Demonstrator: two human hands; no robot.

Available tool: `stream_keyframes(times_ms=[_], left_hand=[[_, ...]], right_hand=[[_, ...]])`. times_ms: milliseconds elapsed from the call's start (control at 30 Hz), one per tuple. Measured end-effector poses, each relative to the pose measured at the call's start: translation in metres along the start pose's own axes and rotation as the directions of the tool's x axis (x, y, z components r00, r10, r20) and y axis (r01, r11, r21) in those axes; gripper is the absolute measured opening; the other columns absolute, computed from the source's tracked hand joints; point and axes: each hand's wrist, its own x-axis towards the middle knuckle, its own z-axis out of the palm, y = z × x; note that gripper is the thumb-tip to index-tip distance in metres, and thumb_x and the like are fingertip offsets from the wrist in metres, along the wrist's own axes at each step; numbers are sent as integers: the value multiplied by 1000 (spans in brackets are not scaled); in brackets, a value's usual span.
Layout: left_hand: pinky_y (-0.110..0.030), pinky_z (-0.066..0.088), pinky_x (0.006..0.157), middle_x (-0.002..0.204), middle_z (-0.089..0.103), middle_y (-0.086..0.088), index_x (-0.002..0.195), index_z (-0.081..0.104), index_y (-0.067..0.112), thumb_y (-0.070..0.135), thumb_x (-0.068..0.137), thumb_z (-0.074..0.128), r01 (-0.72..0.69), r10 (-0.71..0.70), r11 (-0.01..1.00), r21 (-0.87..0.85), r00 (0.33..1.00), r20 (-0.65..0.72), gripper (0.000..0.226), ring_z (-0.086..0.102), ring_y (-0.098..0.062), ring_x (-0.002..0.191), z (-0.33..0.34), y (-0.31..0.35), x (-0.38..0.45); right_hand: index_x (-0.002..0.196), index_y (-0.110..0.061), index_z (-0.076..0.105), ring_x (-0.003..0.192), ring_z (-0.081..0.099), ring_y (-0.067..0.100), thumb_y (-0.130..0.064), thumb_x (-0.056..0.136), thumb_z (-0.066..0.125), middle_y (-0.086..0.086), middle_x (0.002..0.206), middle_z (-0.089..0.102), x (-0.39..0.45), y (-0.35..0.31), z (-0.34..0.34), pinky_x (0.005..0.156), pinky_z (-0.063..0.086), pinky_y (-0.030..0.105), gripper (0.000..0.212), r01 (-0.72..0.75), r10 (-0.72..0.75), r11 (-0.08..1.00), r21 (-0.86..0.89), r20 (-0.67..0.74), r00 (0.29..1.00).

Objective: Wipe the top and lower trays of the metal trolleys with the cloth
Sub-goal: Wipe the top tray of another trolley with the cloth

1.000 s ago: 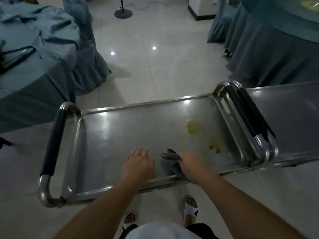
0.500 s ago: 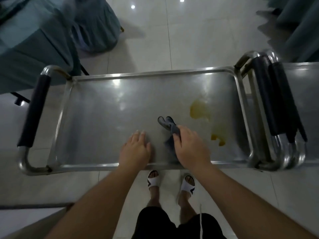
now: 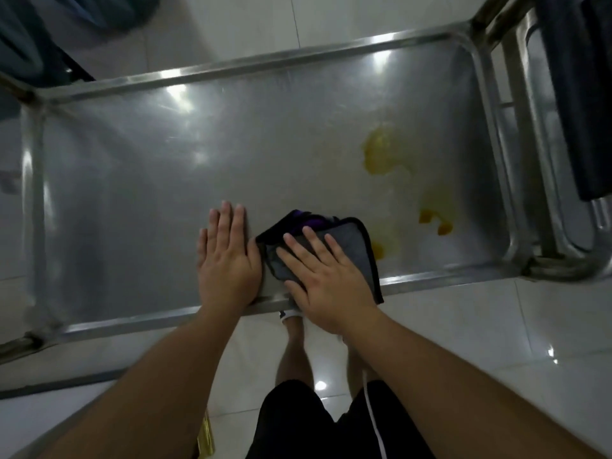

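Note:
The metal trolley's top tray fills the view from above. A grey cloth with a dark edge lies flat on the tray by its near rim. My right hand presses down on the cloth with straight, spread fingers. My left hand lies flat on the bare tray just left of the cloth, its fingers together. Yellow-orange stains mark the tray's right part, with smaller blots nearer the right rim and one just right of the cloth.
A second trolley butts against the right end, its dark-padded handle at top right. Teal draped furniture stands at the upper left. White tiled floor surrounds the trolley; my legs and sandalled foot are below the near rim.
My head has leaned over, so the tray looks closer and seen from above. My right hand has opened from gripping the bunched cloth, which now lies spread flat under it. My left hand stayed flat.

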Motion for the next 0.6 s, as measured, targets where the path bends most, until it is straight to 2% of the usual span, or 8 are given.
stream_keyframes(times_ms=[133, 367, 433, 533, 600], left_hand=[[-40, -4, 131, 178, 0, 5, 170, 8, 28, 48, 107, 23, 18, -18, 1000, 8, 1000, 8, 67, -8, -10, 162, 4, -4, 2], [-39, -4, 131, 178, 3, 7, 170, 9, 31, 48, 106, 26, 21, -21, 1000, 8, 1000, -10, 68, -7, -10, 162, 9, -6, 4], [-39, -3, 131, 177, 5, 7, 169, 9, 31, 48, 106, 28, 19, -19, 1000, 15, 999, -28, 68, -5, -10, 162, 11, -8, 4], [-36, -5, 130, 177, 7, 6, 169, 9, 32, 48, 105, 30, 16, -15, 999, 28, 999, -47, 69, -3, -11, 163, 14, -10, 5], [-35, -6, 130, 177, 7, 6, 169, 8, 32, 47, 105, 30, 16, -14, 999, 36, 999, -52, 69, -3, -11, 163, 16, -10, 5]], right_hand=[[165, -29, 20, 160, -4, 17, -49, 109, 25, -8, 173, 7, -7, 12, 6, 129, 5, 46, 60, -89, 88, 996, -33, -19, 996], [164, -27, 25, 160, 7, 21, -49, 106, 29, -6, 172, 15, -52, 116, -16, 128, 11, 49, 62, -254, 244, 961, -113, -94, 965], [164, -27, 23, 160, 8, 23, -48, 105, 28, -4, 172, 17, -64, 157, -28, 128, 9, 49, 63, -358, 346, 927, -110, -115, 931], [165, -30, 16, 160, 7, 24, -50, 105, 23, -3, 173, 13, -74, 209, -47, 128, 6, 52, 63, -550, 538, 832, -74, -132, 832], [165, -31, 13, 159, 7, 25, -53, 105, 19, -2, 173, 12, -74, 222, -52, 127, 7, 53, 64, -604, 593, 795, -63, -134, 794]])
